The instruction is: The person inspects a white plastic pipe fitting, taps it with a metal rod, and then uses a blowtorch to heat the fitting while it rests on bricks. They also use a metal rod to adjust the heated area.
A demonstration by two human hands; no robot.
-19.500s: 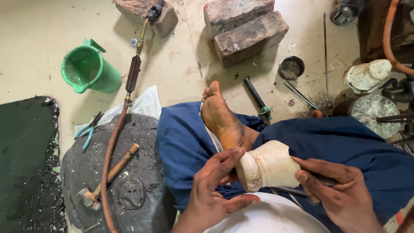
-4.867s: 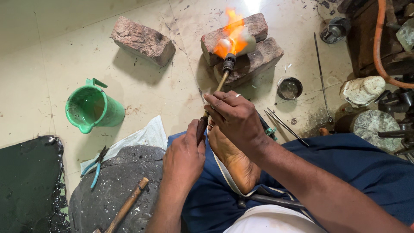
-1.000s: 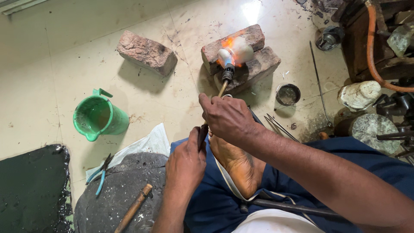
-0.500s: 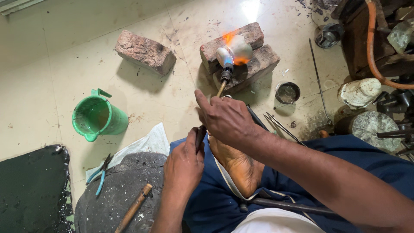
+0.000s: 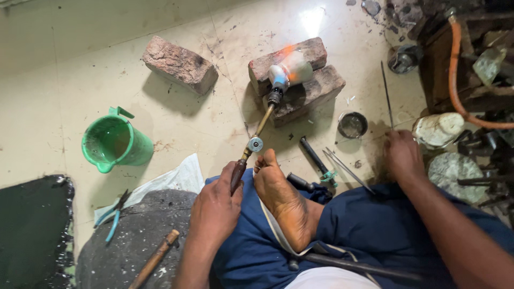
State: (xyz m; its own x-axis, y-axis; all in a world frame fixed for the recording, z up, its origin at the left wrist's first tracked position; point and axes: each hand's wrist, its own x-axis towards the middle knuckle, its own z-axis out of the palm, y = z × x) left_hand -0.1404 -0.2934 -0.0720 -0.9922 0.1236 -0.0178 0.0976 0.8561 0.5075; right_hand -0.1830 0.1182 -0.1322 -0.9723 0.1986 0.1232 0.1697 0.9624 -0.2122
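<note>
Brass-stemmed torch (image 5: pixel 257 140) gripped in closed left hand (image 5: pixel 217 206), flame on pale piece (image 5: pixel 295 68) atop far bricks (image 5: pixel 300 80). Right hand (image 5: pixel 402 155) rests loosely open, empty, at right. Risk: bare foot (image 5: pixel 281 200) beside the stem may burn if grip slips.

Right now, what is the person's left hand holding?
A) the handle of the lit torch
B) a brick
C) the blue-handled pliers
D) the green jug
A: the left hand grips the dark handle of the torch, whose flame plays on the stacked bricks; the green jug and pliers lie untouched on the floor.
</note>
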